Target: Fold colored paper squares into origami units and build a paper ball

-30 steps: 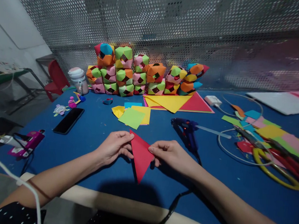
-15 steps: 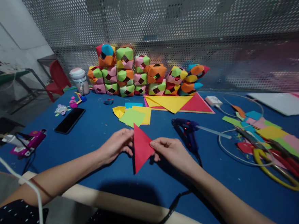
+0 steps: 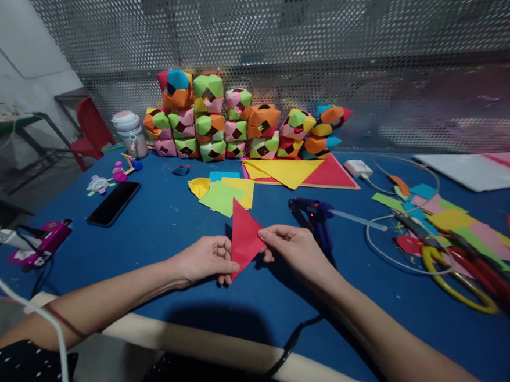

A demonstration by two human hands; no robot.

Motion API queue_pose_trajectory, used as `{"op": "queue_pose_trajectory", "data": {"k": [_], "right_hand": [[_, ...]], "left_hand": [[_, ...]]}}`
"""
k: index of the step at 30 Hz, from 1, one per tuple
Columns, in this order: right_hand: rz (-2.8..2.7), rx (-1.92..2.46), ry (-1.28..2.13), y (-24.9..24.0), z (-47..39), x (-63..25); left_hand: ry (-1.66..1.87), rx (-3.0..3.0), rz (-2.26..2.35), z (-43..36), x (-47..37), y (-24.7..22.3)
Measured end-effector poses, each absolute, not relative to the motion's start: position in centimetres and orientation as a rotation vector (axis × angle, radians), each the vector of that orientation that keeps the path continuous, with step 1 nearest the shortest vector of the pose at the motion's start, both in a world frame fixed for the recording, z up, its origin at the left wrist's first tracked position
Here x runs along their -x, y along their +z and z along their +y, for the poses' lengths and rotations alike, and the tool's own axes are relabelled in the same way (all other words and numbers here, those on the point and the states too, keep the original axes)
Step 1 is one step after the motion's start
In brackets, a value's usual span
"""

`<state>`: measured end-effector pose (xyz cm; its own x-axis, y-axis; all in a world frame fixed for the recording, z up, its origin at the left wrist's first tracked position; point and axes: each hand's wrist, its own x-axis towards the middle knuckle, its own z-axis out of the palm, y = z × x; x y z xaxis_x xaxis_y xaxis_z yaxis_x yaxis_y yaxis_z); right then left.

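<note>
A red paper triangle, folded from a sheet, is held up just above the blue table. My left hand pinches its lower corner, thumb on the near face and fingers behind. At the right corner my right hand grips the paper between thumb and fingers. Beyond the triangle lie green and yellow paper squares and a small folded yellow paper piece. Right of my right hand rests a dark blue hot glue gun with a clear glue stick in its back end.
Several folded-paper balls are stacked along the back by a perforated metal panel. Scissors with yellow handles and paper scraps lie at right. A phone, a magenta device and a bottle are at left.
My left hand has moved down from the triangle's upper left edge and now pinches its lower corner. My right hand keeps its hold. The view has shifted slightly.
</note>
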<state>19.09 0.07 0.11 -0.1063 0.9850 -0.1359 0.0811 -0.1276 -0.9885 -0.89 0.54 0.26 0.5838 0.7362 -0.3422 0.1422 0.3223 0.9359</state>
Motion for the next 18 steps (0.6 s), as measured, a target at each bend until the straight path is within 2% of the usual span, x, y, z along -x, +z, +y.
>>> {"op": "queue_pose_trajectory", "data": {"k": [18], "right_hand": [[-1.55,1.342,1.38,0.48,-0.21,-18.95]], "left_hand": [[0.536,-1.1,0.869,1.15,0.91,-0.05]]}}
